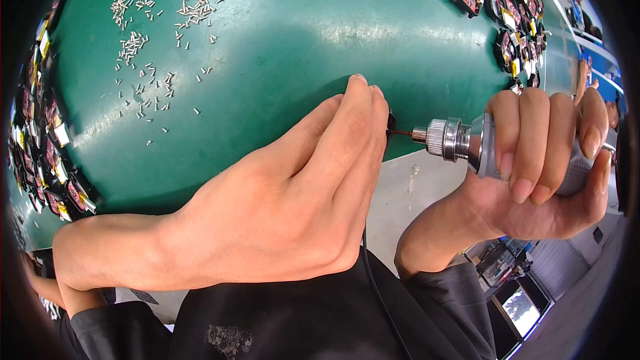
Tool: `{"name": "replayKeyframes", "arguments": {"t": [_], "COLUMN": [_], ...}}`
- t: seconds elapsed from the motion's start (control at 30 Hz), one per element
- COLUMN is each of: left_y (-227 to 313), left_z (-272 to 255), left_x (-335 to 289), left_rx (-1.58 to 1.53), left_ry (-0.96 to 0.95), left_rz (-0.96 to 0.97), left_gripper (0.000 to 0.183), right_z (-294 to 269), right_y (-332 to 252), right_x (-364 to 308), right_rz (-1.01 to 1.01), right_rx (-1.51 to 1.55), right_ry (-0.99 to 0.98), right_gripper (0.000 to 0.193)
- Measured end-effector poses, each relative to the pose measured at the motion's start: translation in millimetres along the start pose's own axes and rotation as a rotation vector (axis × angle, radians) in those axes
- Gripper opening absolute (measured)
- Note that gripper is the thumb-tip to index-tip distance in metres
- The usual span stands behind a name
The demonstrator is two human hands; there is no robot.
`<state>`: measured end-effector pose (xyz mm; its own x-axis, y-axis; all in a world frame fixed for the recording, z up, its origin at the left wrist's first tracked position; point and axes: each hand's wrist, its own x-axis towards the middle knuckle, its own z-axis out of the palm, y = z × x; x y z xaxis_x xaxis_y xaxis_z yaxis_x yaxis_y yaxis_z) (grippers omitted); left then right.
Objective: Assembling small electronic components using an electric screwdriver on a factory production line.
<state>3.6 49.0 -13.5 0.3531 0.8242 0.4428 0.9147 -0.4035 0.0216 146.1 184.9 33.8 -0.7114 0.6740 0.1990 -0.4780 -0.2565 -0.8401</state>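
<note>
My right hand is wrapped round a grey electric screwdriver with a knurled metal collar, held nearly level and pointing left. Its thin bit reaches a small dark part, of which only an edge shows beside my left fingers. My left hand is closed, its back toward me and its fingers pressed together around that part. Most of the part is hidden behind the hand, so its kind cannot be made out. Loose silver screws lie scattered across the far left of the green table mat.
Several black housings with red boards and yellow-and-white pieces crowd the left edge and the far right corner. A black cable runs down in front of my dark shirt. Another person's arm shows at the lower left.
</note>
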Motion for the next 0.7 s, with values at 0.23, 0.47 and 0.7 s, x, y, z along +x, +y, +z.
{"name": "replayKeyframes", "arguments": {"t": [0.23, 0.47, 0.7], "left_y": [0.1, 1.0, 1.9], "left_z": [-0.1, 1.8, 2.0], "left_x": [1.6, -0.6, -1.0], "left_rx": [-0.003, 0.004, -0.001], "left_ry": [-0.008, 0.010, 0.019], "left_rz": [0.011, 0.006, -0.008], "left_gripper": [0.018, 0.017, 0.018], "right_z": [-2.9, -1.2, -3.2], "right_y": [-1.6, -0.4, 0.5], "right_x": [-0.3, -0.3, 1.2], "right_rz": [0.005, 0.002, -0.003], "right_rx": [0.017, -0.001, 0.009], "right_ry": [-0.011, -0.006, -0.023], "right_gripper": [0.016, 0.016, 0.016]}}
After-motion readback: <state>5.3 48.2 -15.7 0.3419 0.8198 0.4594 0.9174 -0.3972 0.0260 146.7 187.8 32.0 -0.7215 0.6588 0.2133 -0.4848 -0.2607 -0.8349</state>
